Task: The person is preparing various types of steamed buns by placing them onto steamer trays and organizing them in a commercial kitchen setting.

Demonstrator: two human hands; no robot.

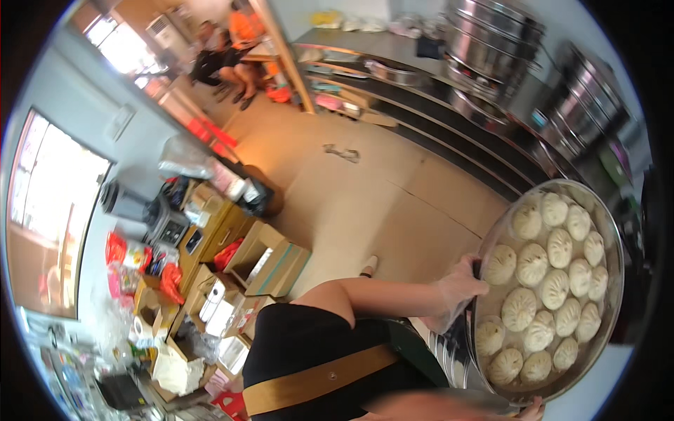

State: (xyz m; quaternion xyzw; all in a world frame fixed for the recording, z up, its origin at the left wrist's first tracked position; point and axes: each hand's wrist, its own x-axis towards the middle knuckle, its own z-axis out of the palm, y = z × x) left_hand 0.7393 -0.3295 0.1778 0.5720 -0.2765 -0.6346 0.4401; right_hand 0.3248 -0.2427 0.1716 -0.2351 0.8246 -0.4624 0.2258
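Observation:
A round steel steamer tray (605, 238) holding several pale pleated buns (519, 307) is at the right of the head view. My left hand (456, 293), in a thin clear glove, has its fingers closed on the tray's left rim. My right hand (530, 410) grips the lower edge of the tray at the bottom of the view, only partly visible, with its forearm blurred by motion. Part of a stacked steel container (442, 351) shows below and left of the tray, partly hidden behind my arm and body.
Steel shelving (358, 41) with tall steamers (491, 38) lines the far wall. At left are a cluttered wooden cabinet (217, 238), cardboard boxes (277, 270), a blender (161, 224) and a window (49, 203). Two seated people (242, 38) are beyond a doorway. Tiled floor (372, 196) lies between.

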